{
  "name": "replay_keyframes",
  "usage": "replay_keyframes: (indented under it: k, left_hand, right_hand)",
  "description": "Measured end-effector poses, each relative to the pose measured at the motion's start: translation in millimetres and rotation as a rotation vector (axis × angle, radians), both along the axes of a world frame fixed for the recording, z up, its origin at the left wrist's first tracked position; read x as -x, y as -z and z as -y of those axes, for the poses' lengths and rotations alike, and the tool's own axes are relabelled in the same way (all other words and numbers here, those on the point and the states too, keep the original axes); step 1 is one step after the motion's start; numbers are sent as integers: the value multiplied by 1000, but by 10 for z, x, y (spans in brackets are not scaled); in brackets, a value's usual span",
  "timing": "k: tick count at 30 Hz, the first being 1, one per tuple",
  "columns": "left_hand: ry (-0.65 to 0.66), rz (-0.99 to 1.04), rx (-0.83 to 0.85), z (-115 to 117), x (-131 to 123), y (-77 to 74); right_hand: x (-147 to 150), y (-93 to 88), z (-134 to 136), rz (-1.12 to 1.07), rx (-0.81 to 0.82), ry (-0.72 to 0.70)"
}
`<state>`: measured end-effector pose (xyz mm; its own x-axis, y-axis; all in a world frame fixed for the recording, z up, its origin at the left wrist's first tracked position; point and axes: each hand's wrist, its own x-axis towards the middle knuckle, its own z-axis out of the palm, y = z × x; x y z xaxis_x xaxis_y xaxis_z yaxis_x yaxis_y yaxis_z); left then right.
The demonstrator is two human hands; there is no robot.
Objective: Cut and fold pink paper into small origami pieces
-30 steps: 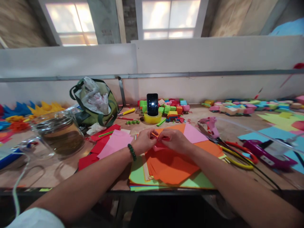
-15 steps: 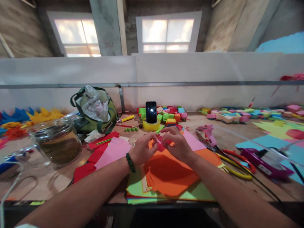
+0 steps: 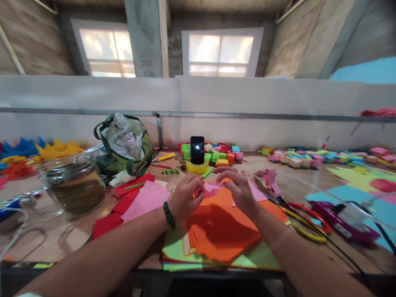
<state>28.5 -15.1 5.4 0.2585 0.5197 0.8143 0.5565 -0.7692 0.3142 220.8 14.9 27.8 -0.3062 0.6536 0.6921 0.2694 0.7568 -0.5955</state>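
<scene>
My left hand (image 3: 185,199), a dark green bead bracelet (image 3: 168,215) on its wrist, is closed on a small pink paper piece (image 3: 213,188). The piece sticks out to the right from between thumb and fingers. At its other end my right hand (image 3: 239,189) is curved with thumb and fingers apart; whether a fingertip touches the paper I cannot tell. Beneath both hands lies a stack of orange paper (image 3: 222,231) on top of light green sheets (image 3: 176,251). Pink sheets (image 3: 147,200) and red sheets (image 3: 108,222) lie left of the stack.
A phone (image 3: 197,150) stands in a yellow tape roll (image 3: 197,167), with folded paper blocks (image 3: 221,154) behind. On the left are a glass pot (image 3: 74,185) and a green bag (image 3: 123,144). Yellow-handled scissors (image 3: 306,229), a pink glue gun (image 3: 271,181) and a purple device (image 3: 343,222) lie right.
My right hand has spread its fingers and shifted slightly right. More of the pink paper piece now shows between the hands. The camera view has tilted up a little.
</scene>
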Motion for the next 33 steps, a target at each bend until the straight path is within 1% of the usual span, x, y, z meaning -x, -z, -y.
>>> replay_keyframes:
  k: [2, 4, 6, 7, 10, 12, 14, 17, 20, 23, 28, 33]
  left_hand:
    - [6, -46, -67, 4, 19, -12]
    - [10, -104, -127, 7, 36, -16]
    - [6, -153, -172, 11, 47, -13]
    - [3, -173, -189, 14, 51, -9]
    - [-13, -201, -215, 22, 54, 2]
    - [-31, -180, -184, 19, 51, 10]
    - [-44, -97, -101, 3, 48, 19]
    - [-50, 31, 71, -41, 46, 38]
    - [-119, 11, 157, -73, 51, 58]
    - [-167, -46, 116, -78, 60, 72]
    - [-128, -127, 16, -71, 75, 94]
    - [-143, -137, 12, -80, 75, 120]
  right_hand:
    - [-3, -20, -34, -26, 176, 15]
    - [2, -31, -62, 10, 343, -11]
    - [5, -28, -82, 47, 448, -63]
    - [4, -21, -91, 57, 467, -88]
    - [-6, 15, -118, 51, 453, -139]
    - [-13, 41, -136, 19, 434, -155]
    - [-13, 58, -145, -12, 428, -160]
    - [3, 59, -135, -22, 419, -163]
    - [32, 36, -97, 12, 381, -196]
    - [63, 13, -57, 36, 351, -234]
    - [92, 25, -43, 25, 315, -214]
    - [98, 44, -48, 64, 253, -172]
